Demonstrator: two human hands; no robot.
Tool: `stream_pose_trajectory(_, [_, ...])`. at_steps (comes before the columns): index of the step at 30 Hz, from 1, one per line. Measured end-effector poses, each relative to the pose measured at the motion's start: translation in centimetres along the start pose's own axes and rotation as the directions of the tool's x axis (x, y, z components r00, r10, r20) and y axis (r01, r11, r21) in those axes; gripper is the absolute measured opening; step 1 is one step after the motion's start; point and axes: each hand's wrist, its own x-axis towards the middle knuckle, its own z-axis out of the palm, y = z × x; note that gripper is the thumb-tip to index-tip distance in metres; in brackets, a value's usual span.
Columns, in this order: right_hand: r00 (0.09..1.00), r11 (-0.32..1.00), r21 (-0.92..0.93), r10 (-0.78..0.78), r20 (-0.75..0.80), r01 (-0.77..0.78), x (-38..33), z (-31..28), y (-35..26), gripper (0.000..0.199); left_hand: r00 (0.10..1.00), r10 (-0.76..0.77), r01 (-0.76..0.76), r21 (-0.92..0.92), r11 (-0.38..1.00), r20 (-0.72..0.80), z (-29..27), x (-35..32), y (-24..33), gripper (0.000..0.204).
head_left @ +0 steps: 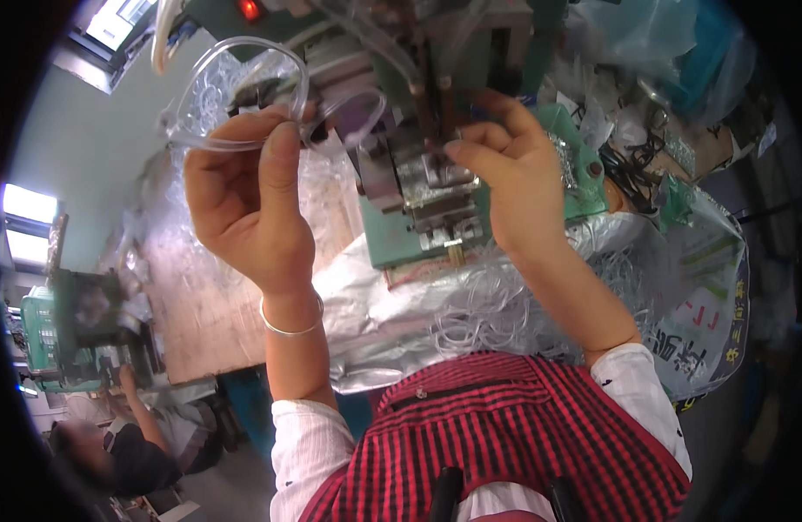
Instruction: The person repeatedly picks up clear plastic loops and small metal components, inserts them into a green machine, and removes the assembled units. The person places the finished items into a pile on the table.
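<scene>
My left hand (249, 191) is raised left of a green bench machine (392, 248), thumb and fingers pinched on a looped clear plastic cord (236, 43). The loop curves up above the hand, and part of it runs toward the machine. At the metal working head (437, 170), my right hand (521, 178) has its thumb and forefinger brought together beside the vertical ram. Whatever lies between those fingertips is too small or hidden to tell.
Clear cords (523, 304) lie heaped on silvery sheeting before me. Right of the machine, a green tray (584, 191) holds small shiny metal parts. A wooden tabletop (201, 304) stretches left. Another person (131, 444) sits at a second green machine (92, 304) farther left.
</scene>
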Motion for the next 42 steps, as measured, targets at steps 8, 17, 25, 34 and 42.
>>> stream_pose_trajectory(8, [0.967, 0.887, -0.398, -0.171, 0.187, 0.234, -1.4, -1.3, -1.2, 0.047, 0.809, 0.233, -0.391, 0.198, 0.899, 0.540, -0.2, -6.3, 2.7, 0.011])
stream_pose_trajectory(17, [0.941, 0.935, -0.353, 0.150, 0.304, -0.035, -0.4, -2.0, -2.2, 0.029, 0.990, -0.038, 0.055, -0.125, 0.991, 0.133, -1.0, -1.9, 2.3, 0.009])
stream_pose_trajectory(25, [0.931, 0.825, -0.502, -0.353, -0.099, 0.259, 2.3, -11.0, -0.7, 0.033, 0.675, 0.392, -0.574, 0.111, 0.812, 0.624, 3.0, -7.2, -1.1, 0.023])
stream_pose_trajectory(34, [0.961, 0.278, -0.948, -0.267, 0.075, 0.151, -3.7, -16.4, 2.2, 0.015, 0.708, 0.408, -0.572, 0.129, 0.810, 0.576, 3.2, -8.6, -2.0, 0.024])
stream_pose_trajectory(42, [0.916, -0.232, -0.941, -0.262, 0.305, 0.247, 0.2, -14.7, 3.2, 0.007, 0.888, 0.065, -0.213, 0.283, 0.935, 0.455, 1.1, -14.5, 1.8, 0.037])
